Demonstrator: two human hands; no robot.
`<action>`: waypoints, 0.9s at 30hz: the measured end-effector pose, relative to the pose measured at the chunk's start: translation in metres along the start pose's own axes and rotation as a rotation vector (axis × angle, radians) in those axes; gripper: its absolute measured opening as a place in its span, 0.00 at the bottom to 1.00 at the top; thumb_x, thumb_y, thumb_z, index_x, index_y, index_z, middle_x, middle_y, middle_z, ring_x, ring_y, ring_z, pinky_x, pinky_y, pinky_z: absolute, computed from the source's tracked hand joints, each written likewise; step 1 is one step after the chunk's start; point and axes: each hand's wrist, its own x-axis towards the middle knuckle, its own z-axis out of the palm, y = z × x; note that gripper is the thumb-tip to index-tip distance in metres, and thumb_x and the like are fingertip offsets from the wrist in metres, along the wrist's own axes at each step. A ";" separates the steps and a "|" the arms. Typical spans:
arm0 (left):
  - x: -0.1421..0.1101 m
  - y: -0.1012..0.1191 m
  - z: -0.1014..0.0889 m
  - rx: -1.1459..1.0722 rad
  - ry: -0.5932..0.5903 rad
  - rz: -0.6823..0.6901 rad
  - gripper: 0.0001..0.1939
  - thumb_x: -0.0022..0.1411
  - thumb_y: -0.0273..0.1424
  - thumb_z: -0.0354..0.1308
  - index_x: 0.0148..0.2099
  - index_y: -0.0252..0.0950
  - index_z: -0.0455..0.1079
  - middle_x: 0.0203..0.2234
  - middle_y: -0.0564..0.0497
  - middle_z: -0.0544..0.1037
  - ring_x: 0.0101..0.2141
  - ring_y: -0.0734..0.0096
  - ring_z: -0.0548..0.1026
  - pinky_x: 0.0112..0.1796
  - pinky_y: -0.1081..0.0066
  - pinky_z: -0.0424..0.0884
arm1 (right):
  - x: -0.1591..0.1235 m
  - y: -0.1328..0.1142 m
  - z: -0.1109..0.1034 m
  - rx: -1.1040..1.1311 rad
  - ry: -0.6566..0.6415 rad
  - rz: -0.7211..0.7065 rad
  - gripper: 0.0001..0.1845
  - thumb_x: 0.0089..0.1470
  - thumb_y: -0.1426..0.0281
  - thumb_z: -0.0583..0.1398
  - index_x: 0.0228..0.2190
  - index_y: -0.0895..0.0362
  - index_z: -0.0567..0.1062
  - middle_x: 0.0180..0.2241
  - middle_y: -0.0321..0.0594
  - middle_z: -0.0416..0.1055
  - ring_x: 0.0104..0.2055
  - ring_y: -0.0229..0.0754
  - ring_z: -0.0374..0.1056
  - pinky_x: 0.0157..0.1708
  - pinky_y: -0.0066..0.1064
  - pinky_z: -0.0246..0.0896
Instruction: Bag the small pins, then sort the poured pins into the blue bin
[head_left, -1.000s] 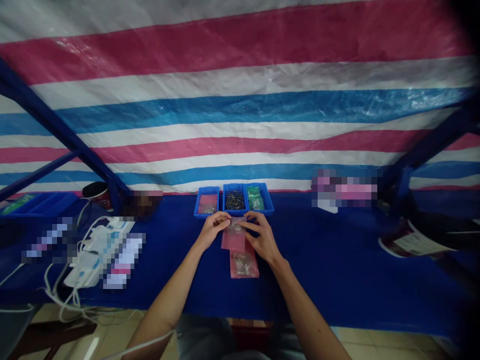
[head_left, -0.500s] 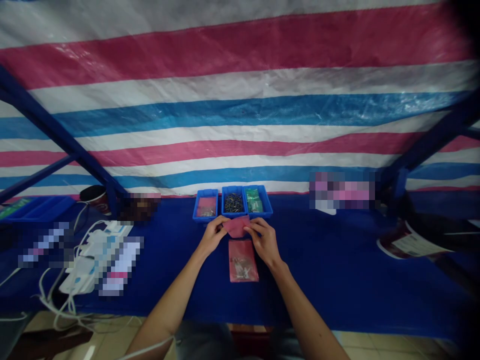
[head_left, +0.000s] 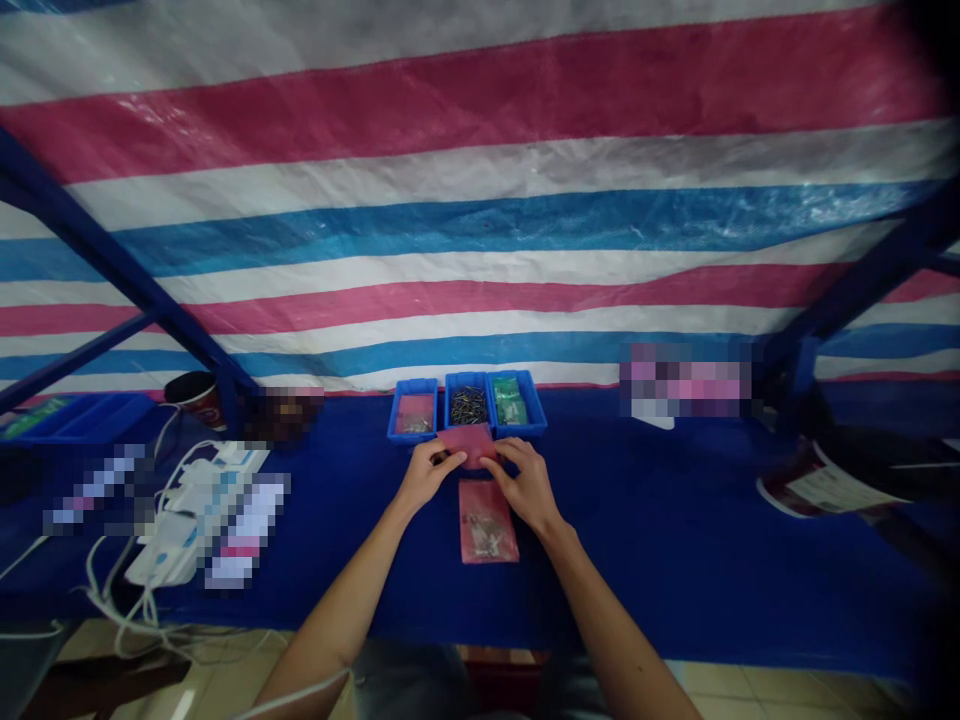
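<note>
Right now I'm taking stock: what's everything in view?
Held packet: 1, pink, centre
Flat packet: 1, pink, foreground
Bins: 3, blue, rear
Binned packets: count unclear, pink left, green right
Metal pieces: many, dark, middle bin
Tray: 1, blue, left
Cup: 1, dark, left
Power strip: unclear, white, left
Cables: several, white, left
Tub: 1, maroon, right
Pixelated items: several, both sides
Table: 1, blue, beneath
Frame bars: several, blue, sides
Sheet: 1, striped, behind
Left hand: 1, bare, centre
Right hand: 1, bare, centre

Striped sheet (head_left: 480, 225), white power strip (head_left: 166, 552)
</note>
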 end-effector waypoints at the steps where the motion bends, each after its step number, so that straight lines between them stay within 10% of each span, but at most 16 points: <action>1: 0.000 0.001 0.000 0.004 -0.002 0.005 0.20 0.59 0.46 0.63 0.29 0.32 0.75 0.21 0.53 0.72 0.23 0.74 0.64 0.27 0.74 0.59 | 0.000 0.000 0.000 -0.009 -0.004 -0.005 0.13 0.62 0.58 0.60 0.33 0.53 0.78 0.34 0.43 0.76 0.37 0.48 0.70 0.41 0.39 0.61; 6: 0.000 0.008 -0.001 -0.005 -0.060 0.007 0.19 0.57 0.44 0.66 0.41 0.32 0.78 0.27 0.52 0.76 0.25 0.74 0.66 0.29 0.74 0.61 | 0.000 0.001 -0.002 0.016 0.014 0.015 0.14 0.64 0.61 0.59 0.28 0.53 0.75 0.31 0.41 0.75 0.35 0.47 0.69 0.39 0.37 0.58; 27: -0.001 0.012 -0.003 -0.006 -0.097 0.019 0.18 0.59 0.43 0.64 0.36 0.30 0.78 0.25 0.52 0.75 0.25 0.75 0.63 0.28 0.75 0.58 | -0.001 0.000 0.002 0.019 0.002 -0.004 0.11 0.61 0.60 0.62 0.31 0.54 0.76 0.31 0.38 0.75 0.34 0.45 0.68 0.39 0.36 0.58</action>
